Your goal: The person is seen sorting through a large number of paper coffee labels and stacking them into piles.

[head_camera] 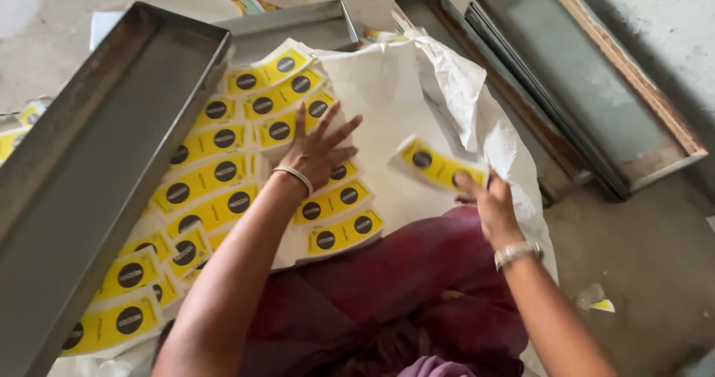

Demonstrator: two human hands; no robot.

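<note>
The left hand (316, 150) lay flat, fingers spread, on rows of yellow black-dotted paper labels (216, 172). At three o'clock, the right hand (488, 202) pinched one label (439, 166); a sliding palm could scatter the rows.

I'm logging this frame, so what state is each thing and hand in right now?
Left hand: open, fingers spread, pressing flat on the labels.
Right hand: pinching one yellow label, lifted off the sheet.
Rows of labels: lying flat, overlapping, on the white paper.
White paper: spread out, right edge crumpled.
Left tray: empty, tilted.
Right trays: empty, stacked.
</note>
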